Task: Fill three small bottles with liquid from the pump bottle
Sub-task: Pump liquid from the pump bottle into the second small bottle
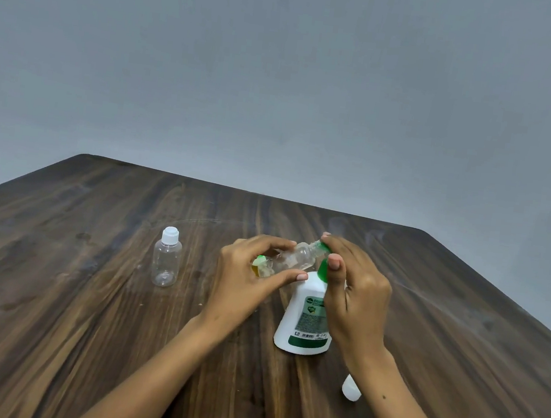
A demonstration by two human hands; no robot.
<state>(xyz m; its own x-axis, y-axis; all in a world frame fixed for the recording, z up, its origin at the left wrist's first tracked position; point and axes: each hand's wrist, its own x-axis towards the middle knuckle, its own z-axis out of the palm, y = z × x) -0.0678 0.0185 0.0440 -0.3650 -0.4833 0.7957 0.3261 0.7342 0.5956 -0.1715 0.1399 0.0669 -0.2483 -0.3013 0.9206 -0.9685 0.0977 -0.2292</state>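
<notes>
Your left hand point(252, 278) pinches a small clear bottle point(290, 260) between thumb and fingertips, tilted so its open neck points up toward two o'clock and meets the green nozzle of the pump bottle point(306, 319), which stands on the table point(84, 307) near its centre. Your right hand point(354, 286) curls over the green pump head, fingers on top and thumb in front, ready to press. The likely trouble is misalignment: the neck is narrow, and whether the spout truly sits inside it cannot be told from here, so a hard push could send liquid down the outside and over your fingers. A wet bottle held only in a fingertip pinch may then slip. Pressing off-centre could also tip the pump bottle, since nothing steadies its base. At nine o'clock from your hands a capped, seemingly empty bottle point(166, 258) stands well apart; at five o'clock a small white object point(351, 387), perhaps a cap or another bottle, lies just beside your right forearm, where a sweep of the arm would knock it.
</notes>
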